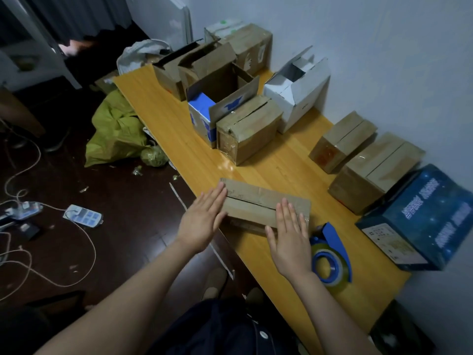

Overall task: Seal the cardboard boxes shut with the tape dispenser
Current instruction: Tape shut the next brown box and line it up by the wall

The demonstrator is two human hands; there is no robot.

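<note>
A flat brown cardboard box [258, 202] lies near the front edge of the wooden table [179, 139], its two top flaps folded together with a dark seam between them. My left hand [202, 221] lies flat with straight fingers against the box's left end. My right hand [289, 237] presses flat on the right part of the flaps. The blue tape dispenser [330, 254] with a roll of clear tape rests on the table just right of my right hand, untouched.
Several brown boxes [248, 131] stand further back, some with open flaps, plus a white box [299, 93] and a dark blue starry box [419, 221] by the wall. The floor at left holds a yellow-green bag [115, 131], cables and a power strip [83, 216].
</note>
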